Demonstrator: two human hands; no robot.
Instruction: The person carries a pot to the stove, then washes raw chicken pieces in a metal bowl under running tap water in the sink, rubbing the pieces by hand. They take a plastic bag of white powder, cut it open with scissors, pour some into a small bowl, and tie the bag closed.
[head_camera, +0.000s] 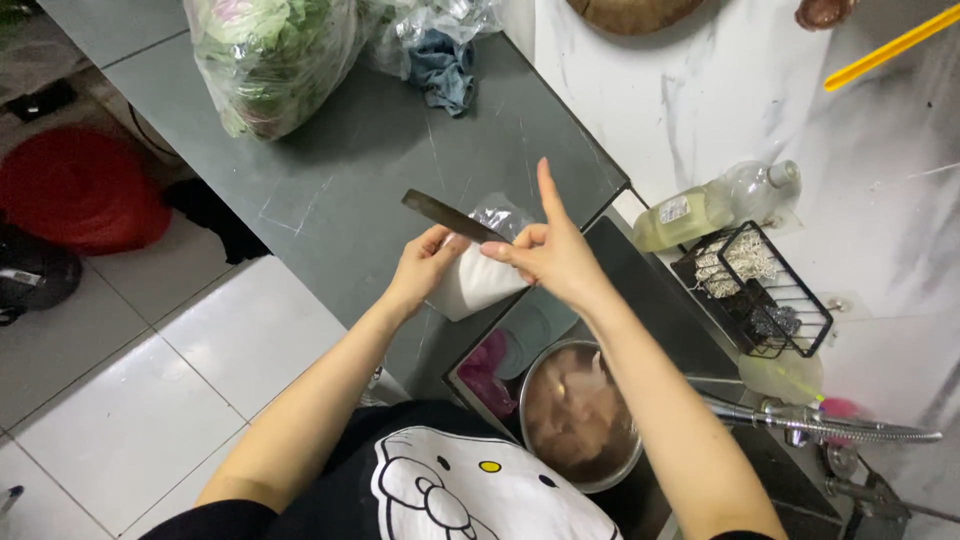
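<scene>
Far left on the floor: red round lid-like thing (82, 188). Grey worktop (340, 200) carries a clear bag of leafy greens (272, 58) at its far end, with a blue cloth (442, 70) just right of it. Left hand (425, 265) is closed on a small white-filled plastic bag (478, 270), held above the worktop edge just beside the sink. Right hand (548, 252) grips the dark knife (452, 217) by its handle end, index finger pointing straight up; blade runs left across the bag top, touching it. Below the hands, a steel bowl (578, 415) of brownish water sits in the sink (640, 290). Further right: plastic bottle (712, 205) lying down, black wire rack (755, 290), faucet (830, 425).
</scene>
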